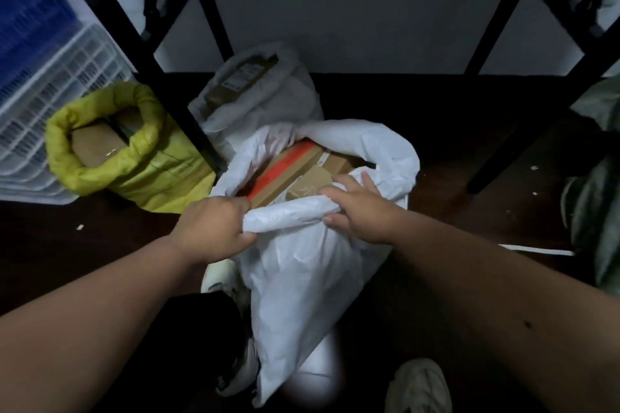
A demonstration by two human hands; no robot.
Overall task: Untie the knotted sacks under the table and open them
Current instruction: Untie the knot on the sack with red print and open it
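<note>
Under the table, at six o'clock from the opened yellow sack (134, 174), the white sack (302, 265) is held at its rolled near rim by left hand (214, 228) and right hand (360, 209), each grip closed on plastic; folding the rim down seems next.

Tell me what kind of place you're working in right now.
Probably a storeroom or parcel-sorting corner. Open sacks, a white sack and a yellow sack, hold cardboard parcels; stacked plastic crates stand on the left, and black table legs rise from the dark floor.
</note>
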